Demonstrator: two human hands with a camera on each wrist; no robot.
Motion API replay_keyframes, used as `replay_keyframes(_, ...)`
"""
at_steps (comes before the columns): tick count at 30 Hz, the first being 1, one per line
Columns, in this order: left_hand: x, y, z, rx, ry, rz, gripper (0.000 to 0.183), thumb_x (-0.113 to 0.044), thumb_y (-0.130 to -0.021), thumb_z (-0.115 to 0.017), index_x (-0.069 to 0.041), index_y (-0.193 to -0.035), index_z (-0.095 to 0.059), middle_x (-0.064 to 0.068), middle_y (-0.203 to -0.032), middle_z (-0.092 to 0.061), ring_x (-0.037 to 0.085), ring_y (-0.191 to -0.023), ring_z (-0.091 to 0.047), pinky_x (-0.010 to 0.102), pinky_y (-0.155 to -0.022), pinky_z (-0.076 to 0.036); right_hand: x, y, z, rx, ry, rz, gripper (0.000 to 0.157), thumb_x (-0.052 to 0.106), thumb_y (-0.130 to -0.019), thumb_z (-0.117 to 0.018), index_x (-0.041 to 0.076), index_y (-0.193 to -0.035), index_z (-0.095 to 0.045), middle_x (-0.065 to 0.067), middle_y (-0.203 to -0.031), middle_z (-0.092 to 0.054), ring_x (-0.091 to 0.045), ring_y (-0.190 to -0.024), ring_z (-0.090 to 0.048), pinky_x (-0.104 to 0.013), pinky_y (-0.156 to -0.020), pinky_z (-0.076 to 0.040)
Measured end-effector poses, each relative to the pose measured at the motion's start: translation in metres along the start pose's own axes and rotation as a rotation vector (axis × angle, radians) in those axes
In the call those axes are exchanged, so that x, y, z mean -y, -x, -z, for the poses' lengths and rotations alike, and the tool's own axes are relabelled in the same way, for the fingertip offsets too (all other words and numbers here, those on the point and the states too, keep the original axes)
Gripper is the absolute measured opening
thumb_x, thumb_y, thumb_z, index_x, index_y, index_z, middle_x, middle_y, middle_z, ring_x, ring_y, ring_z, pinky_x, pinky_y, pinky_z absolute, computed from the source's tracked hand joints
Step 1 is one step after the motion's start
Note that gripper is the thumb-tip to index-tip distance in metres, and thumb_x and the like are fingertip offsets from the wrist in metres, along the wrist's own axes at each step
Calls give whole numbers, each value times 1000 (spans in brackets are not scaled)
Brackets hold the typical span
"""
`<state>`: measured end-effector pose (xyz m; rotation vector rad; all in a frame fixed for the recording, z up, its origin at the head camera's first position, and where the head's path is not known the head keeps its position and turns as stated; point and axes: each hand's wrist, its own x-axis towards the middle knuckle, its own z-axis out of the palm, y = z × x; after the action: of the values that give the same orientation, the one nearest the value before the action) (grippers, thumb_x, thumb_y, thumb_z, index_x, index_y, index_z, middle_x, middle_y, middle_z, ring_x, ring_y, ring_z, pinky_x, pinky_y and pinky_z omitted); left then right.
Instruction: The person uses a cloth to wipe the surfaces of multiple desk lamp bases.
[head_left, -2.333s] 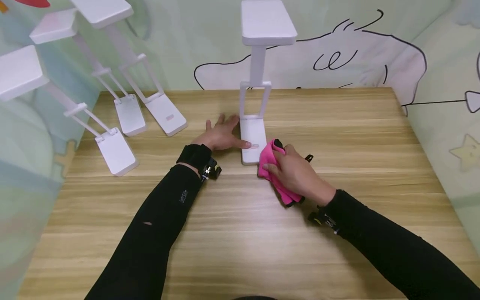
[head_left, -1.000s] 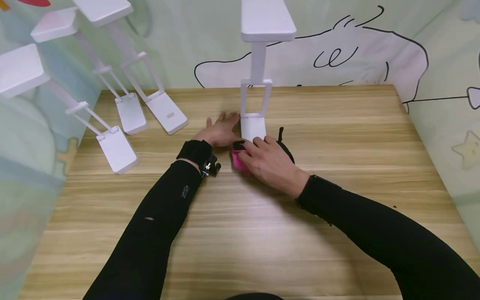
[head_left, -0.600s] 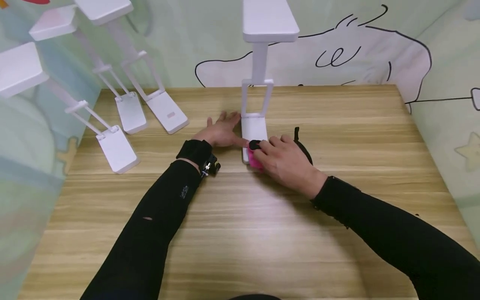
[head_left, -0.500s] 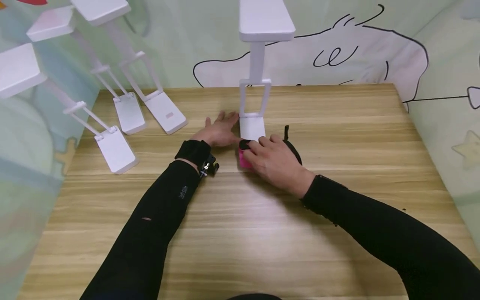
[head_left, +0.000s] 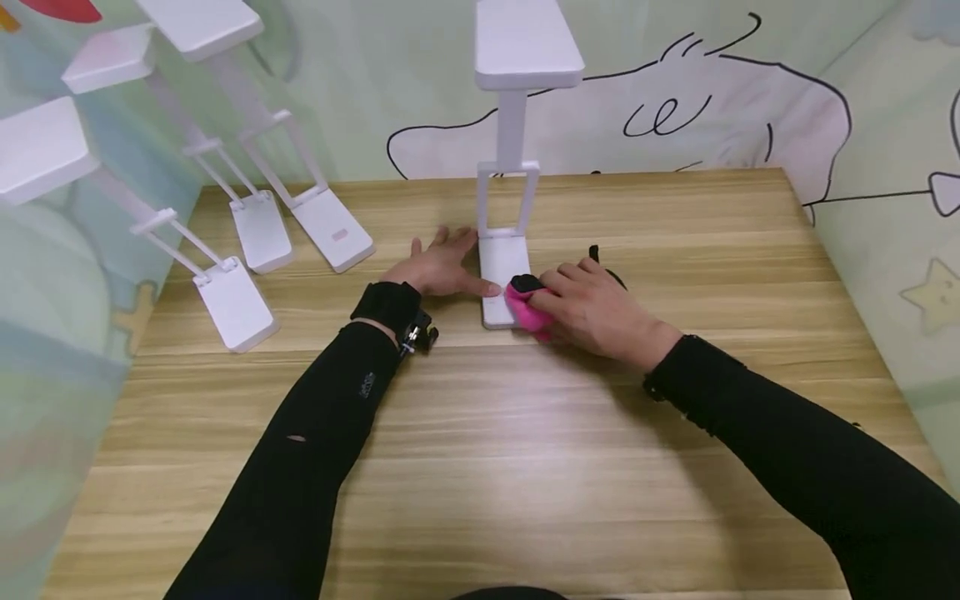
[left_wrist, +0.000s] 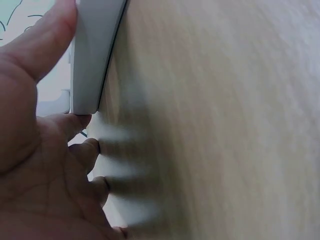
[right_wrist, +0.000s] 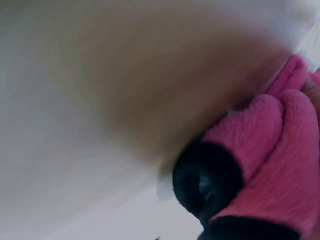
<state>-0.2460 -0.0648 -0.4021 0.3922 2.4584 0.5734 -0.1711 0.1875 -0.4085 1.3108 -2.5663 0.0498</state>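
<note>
A white folding desk lamp [head_left: 501, 254] stands upright at the middle of the wooden table. My left hand [head_left: 437, 268] lies at the left of its base, fingers spread on the tabletop and thumb resting on the base. In the left wrist view the thumb and index finger touch the edge of the lamp base [left_wrist: 92, 60]. My right hand [head_left: 600, 312] grips a bunched pink cloth [head_left: 527, 312] with black edging against the right front part of the base. The folded cloth [right_wrist: 280, 155] fills the right side of the right wrist view; most of the fingers are hidden there.
Three more white desk lamps stand at the table's left: a front one [head_left: 236, 307], a back one [head_left: 262, 233] and one nearer the middle [head_left: 333, 229]. Wall fabric [head_left: 675, 125] with cartoon drawings rises behind the wooden table [head_left: 450, 467] and at both sides.
My right hand carried the cloth from the base's right side leftward across its front part, then back to the right. The left hand has stayed beside the base, and the lamp stands where it was.
</note>
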Motion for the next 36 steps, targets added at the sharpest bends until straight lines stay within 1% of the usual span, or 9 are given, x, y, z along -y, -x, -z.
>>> replay_keyframes(4, 0, -2, -3, -10, -3, 2, 116, -73, -63, -63, -24, -151, -4, -4, -160, 0, 26, -145, 14, 58, -112, 15, -25, 10, 2, -19, 35, -97, 33, 29, -81, -70, 13, -108, -60, -14, -98, -57, -35, -92, -53, -49, -75, -42)
replay_keyframes(8, 4, -3, -7, -25, 14, -22, 115, -74, -64, -61, -23, -151, -8, 0, -160, -3, 28, -145, 12, 60, -111, 13, -32, 16, 10, -51, -28, -330, 42, 32, -82, -69, 11, -117, -60, -20, -104, -57, -38, -93, -53, -52, -74, -42)
replay_keyframes(12, 6, 6, -10, -161, 174, -49, 95, -72, -73, -54, -20, -147, -26, 4, -156, -24, 25, -144, -15, 54, -117, -9, -17, 15, 21, -83, -328, -651, 49, 38, -86, -62, 9, -125, -56, -17, -102, -55, -30, -85, -50, -44, -66, -43)
replay_keyframes(16, -10, 36, -12, -299, 531, -134, 59, -56, -82, -58, -14, -123, -50, 5, -129, -54, 21, -121, -49, 43, -101, -43, 9, 3, 31, -145, -750, -891, 53, 45, -86, -59, 14, -129, -53, -10, -98, -55, -22, -82, -52, -33, -60, -47)
replay_keyframes(20, -32, 68, -16, -176, 818, -264, 51, -38, -85, -64, -8, -120, -43, 6, -125, -51, 19, -118, -52, 42, -98, -46, 33, -19, 33, -195, -1081, -923, 54, 46, -86, -59, 18, -131, -50, -8, -102, -56, -19, -88, -55, -26, -65, -51)
replay_keyframes(25, -46, 92, -17, -82, 907, -302, 56, -27, -86, -65, -7, -127, -32, 9, -129, -45, 23, -121, -51, 44, -99, -45, 49, -36, 31, -211, -1245, -859, 50, 42, -90, -56, 19, -134, -48, -9, -107, -57, -18, -95, -55, -28, -73, -52)
replay_keyframes(28, -44, 94, -17, -146, 874, -269, 50, -27, -85, -67, -10, -124, -40, 7, -121, -55, 20, -110, -58, 38, -92, -50, 50, -35, 32, -223, -1268, -837, 50, 42, -91, -54, 21, -136, -47, -5, -120, -57, -16, -108, -53, -35, -90, -48)
replay_keyframes(31, -38, 88, -19, -255, 988, -216, 40, -23, -84, -68, -11, -119, -53, 6, -108, -62, 17, -96, -62, 30, -80, -54, 49, -32, 34, -254, -1282, -841, 43, 32, -93, -55, 22, -134, -50, -2, -131, -53, -15, -115, -50, -34, -97, -44)
replay_keyframes(36, -33, 81, -20, -539, 1145, -129, 35, -17, -83, -69, -7, -112, -52, 7, -102, -59, 16, -86, -62, 25, -67, -55, 52, -35, 37, -299, -1360, -856, 41, 12, -89, -61, 18, -129, -53, -5, -130, -50, -22, -106, -54, -20, -77, -54)
